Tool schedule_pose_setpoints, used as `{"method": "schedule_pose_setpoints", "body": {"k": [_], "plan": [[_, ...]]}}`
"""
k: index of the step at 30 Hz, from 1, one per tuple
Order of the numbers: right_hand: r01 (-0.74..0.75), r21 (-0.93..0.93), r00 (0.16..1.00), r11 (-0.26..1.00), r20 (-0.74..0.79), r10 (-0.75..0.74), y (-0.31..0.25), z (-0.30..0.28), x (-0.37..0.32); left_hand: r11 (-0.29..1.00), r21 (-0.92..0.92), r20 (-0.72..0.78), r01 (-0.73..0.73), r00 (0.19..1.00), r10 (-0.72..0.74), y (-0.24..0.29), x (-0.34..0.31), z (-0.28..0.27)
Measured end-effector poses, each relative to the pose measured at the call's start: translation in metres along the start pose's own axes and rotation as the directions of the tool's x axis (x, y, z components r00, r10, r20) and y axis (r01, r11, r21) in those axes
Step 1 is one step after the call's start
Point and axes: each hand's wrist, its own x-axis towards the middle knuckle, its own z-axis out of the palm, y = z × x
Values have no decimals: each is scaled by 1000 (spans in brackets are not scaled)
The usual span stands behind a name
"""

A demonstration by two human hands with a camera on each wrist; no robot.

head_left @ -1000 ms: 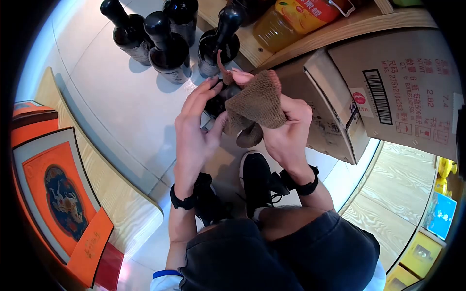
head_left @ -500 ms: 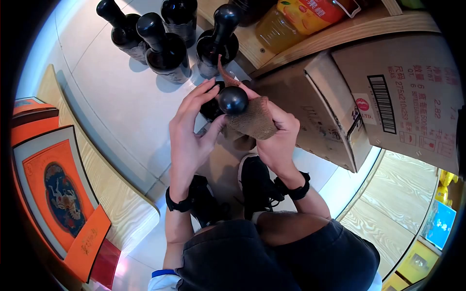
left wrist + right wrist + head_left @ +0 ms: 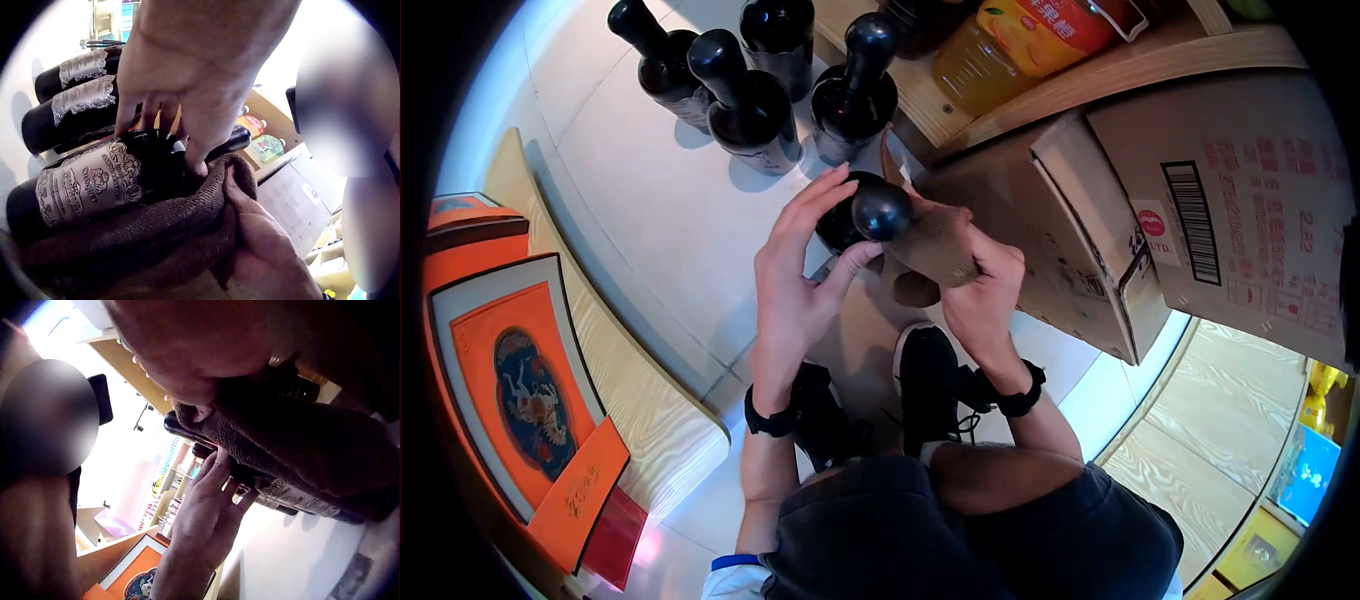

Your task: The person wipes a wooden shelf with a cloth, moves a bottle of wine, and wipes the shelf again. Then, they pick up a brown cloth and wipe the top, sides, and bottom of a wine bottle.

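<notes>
A dark wine bottle (image 3: 94,181) with a silvery ornate label stands between my hands; its round black top (image 3: 882,210) faces the head camera. My left hand (image 3: 795,255) curves around its shoulder, thumb at the base of the neck. On the other side, my right hand (image 3: 990,275) grips a brown textured cloth (image 3: 940,250) against the neck. In the left wrist view the cloth hangs down along the bottle's side, below the label. Four similar bottles, one of them a dark bottle (image 3: 855,105) close to my fingertips, stand on the floor beyond.
Cardboard boxes (image 3: 1240,180) stand on the right, beside a wooden shelf (image 3: 1120,75) holding a bottle of orange drink (image 3: 990,60). To the left is a pale wooden board edge (image 3: 620,330) with orange framed packaging (image 3: 475,350). Pale floor tiles (image 3: 640,190) lie around the bottles.
The cloth came off the bottle's round top and slid down to the right side of the neck with my right hand. My left hand stays around the bottle.
</notes>
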Motion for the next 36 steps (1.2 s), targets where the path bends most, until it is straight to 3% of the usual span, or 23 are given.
{"method": "schedule_pose_setpoints", "body": {"k": [2,6,8,9,11,17,36], "plan": [[131,-59,990,990,-39,-134,-4,0,2,998,-56,-23,18,1000,-20,-2,-1,1],[238,-14,970,971,-49,-238,-9,5,9,997,-73,-26,36,999,-38,0,-1,1],[288,75,958,955,-42,-285,-4,10,12,999,4,2,-40,999,40,-2,-1,-1],[289,75,957,954,-41,-287,-5,11,10,999,4,0,-41,999,41,-4,-1,-1],[92,-1,995,996,32,-92,-9,13,5,998,-41,6,-57,998,57,-6,-2,0],[113,70,994,991,2,-114,-9,33,15,996,-76,-2,-39,999,39,-5,-2,0],[172,-9,985,985,-11,-172,0,36,13,998,-51,7,-36,999,36,-8,-3,-1]]}}
